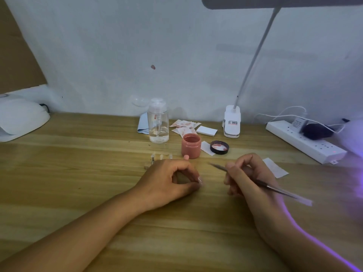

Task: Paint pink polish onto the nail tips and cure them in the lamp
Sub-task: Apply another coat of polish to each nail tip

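Nail tip [200, 180], likely light and slippery, pinched in your left hand [167, 181]; hold its edges; right hand [247, 175] grips brush [275, 190]

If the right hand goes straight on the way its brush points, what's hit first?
Likely the pink nail tip by the open polish jar, then the jar; height of the brush is unclear.

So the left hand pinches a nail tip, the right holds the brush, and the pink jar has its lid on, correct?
One error: the head view shows the pink jar open, its black lid lying beside it. The left hand pinches a nail tip; the right hand holds the brush.
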The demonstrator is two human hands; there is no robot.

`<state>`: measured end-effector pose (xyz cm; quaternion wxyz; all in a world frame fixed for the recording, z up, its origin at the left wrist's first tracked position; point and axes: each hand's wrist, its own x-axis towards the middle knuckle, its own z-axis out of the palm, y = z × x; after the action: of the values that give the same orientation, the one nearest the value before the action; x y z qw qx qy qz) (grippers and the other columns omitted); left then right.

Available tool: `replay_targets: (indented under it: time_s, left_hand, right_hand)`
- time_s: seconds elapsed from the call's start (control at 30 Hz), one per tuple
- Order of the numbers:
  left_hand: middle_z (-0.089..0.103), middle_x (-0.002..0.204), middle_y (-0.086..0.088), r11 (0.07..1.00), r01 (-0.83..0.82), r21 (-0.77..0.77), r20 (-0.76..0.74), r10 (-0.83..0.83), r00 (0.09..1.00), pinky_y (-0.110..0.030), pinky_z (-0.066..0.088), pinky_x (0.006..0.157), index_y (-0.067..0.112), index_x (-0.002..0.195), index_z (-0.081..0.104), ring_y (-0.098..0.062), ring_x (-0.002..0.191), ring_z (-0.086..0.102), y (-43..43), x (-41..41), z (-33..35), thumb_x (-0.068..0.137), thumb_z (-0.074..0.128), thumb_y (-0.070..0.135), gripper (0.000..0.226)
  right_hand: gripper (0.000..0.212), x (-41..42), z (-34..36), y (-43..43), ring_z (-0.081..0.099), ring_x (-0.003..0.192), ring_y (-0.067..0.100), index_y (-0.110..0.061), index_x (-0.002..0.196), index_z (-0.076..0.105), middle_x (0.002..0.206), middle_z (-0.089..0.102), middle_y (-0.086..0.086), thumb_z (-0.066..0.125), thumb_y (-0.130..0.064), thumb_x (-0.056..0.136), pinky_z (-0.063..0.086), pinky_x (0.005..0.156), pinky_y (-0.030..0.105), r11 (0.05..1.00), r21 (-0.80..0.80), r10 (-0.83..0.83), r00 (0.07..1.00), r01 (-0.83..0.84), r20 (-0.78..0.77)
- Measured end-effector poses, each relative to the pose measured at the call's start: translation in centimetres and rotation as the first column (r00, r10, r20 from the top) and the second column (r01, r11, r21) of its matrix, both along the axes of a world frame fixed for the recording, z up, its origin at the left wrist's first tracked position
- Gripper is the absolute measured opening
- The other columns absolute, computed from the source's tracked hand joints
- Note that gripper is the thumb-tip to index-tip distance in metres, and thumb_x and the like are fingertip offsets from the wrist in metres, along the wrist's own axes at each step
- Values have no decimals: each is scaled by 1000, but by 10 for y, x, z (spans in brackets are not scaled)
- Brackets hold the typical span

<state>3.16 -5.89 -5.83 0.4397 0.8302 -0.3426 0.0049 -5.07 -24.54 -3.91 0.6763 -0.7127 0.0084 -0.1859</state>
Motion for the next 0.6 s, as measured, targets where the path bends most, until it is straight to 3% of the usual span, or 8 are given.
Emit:
replay_targets:
  time_s: [0.07,0.13,0.23,0.3,0.4,0.47,0.6]
  left_hand:
    - [71,82,24,999,20,-33,-13,-20,1000,-42,55,70,36,82,70,6,47,48,-1,-2,2,79,81,24,16]
    - [70,79,25,996,39,-86,-14,-40,999,-48,53,72,35,82,69,4,46,46,-1,-4,5,79,81,21,19]
    - [61,63,32,986,46,-160,2,-46,999,-42,44,82,33,82,71,3,42,40,-4,-8,7,79,80,14,21]
    - [66,68,26,976,51,-211,-50,-63,997,-33,43,76,32,81,74,1,45,41,-6,-9,9,80,80,13,19]
    - [72,80,14,965,66,-255,-141,-105,985,-17,45,55,33,81,74,1,56,55,-8,-12,14,81,79,12,21]
    - [74,88,7,959,81,-270,-170,-130,977,-16,48,56,30,81,74,-1,63,63,-9,-14,15,83,77,10,21]
    - [76,80,4,948,85,-306,-251,-166,953,-13,49,53,21,85,70,-3,61,69,-11,-18,16,84,72,1,20]
  right_hand:
    - [20,0,2,1,53,51,16,-12,96,54,72,72,6,54,-32,93,48,51,22,1000,-20,-19,1000,20,17]
    - [16,0,2,0,54,49,17,-22,99,56,68,71,6,51,-36,94,47,49,19,994,-100,-36,998,41,49]
    - [6,1,-4,-1,61,57,8,-20,99,56,76,72,0,59,-20,93,50,57,19,962,-274,36,990,2,133]
    - [23,5,-10,-2,66,67,9,-21,101,53,81,72,-4,65,-6,88,53,63,24,928,-372,79,986,-19,148]
    - [40,11,-15,2,65,68,18,-20,104,49,81,68,-1,68,7,81,52,60,29,919,-393,109,979,-32,173]
    - [46,13,-17,2,64,68,18,-21,106,48,81,66,-3,69,10,78,51,59,26,917,-399,115,972,-24,207]
    - [50,12,-18,1,65,70,15,-22,108,47,82,64,-4,68,11,77,51,62,20,905,-424,135,963,-24,232]
